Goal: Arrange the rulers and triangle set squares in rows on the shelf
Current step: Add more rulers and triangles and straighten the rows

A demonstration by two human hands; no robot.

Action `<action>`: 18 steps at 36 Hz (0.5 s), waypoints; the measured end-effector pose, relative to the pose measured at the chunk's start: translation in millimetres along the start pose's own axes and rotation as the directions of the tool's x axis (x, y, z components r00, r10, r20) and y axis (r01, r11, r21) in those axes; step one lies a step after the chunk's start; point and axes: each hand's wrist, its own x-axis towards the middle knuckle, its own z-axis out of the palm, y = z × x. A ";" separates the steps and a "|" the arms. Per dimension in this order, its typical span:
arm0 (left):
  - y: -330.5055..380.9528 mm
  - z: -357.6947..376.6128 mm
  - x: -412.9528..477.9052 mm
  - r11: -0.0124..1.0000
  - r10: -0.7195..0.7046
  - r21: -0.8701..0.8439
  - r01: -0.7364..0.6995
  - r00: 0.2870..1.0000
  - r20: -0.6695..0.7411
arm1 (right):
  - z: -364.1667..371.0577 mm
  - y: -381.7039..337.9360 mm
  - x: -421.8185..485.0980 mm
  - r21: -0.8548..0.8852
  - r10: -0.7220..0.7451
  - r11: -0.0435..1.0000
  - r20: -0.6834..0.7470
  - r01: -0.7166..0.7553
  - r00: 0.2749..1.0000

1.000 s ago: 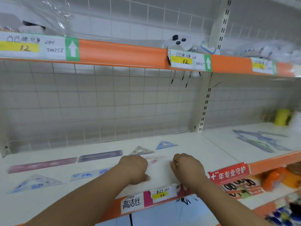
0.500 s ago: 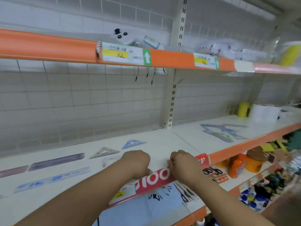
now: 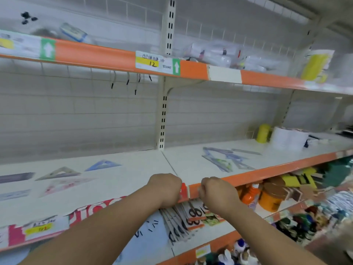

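Observation:
On the white shelf [image 3: 133, 175], left section, lie a grey set square [image 3: 57, 173], a blue set square [image 3: 103, 165], a clear pink set square [image 3: 65, 185], a purple ruler [image 3: 15, 177] and a pale blue ruler [image 3: 13, 195], laid apart in rows. An untidy pile of rulers and set squares [image 3: 225, 159] lies on the right section. My left hand [image 3: 165, 188] and my right hand [image 3: 215, 192] are curled into fists side by side at the shelf's orange front edge, near the joint between sections. Nothing shows in either fist; the fingers are hidden.
A yellow container [image 3: 263, 132] and a white roll [image 3: 288, 138] stand at the back right of the shelf. The shelf below holds orange bottles [image 3: 252, 194], cards and small goods. An orange-edged upper shelf [image 3: 95, 52] hangs overhead with hooks under it.
My view has swung to the right. Both fists have slid right along the front edge, from the middle of the left section to the joint.

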 end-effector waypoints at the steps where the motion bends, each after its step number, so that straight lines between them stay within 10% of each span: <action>1: 6.0 -0.4 4.7 1.000 -0.001 -0.004 0.001 1.000 0.010 | 1.0 7.4 1.1 0.005 0.001 1.000 0.003 -0.001 1.000; 18: 46.2 -6.7 137.0 0.994 0.107 0.019 -0.107 0.994 0.003 | 17.2 98.5 73.8 -0.016 0.075 0.997 0.043 -0.074 0.996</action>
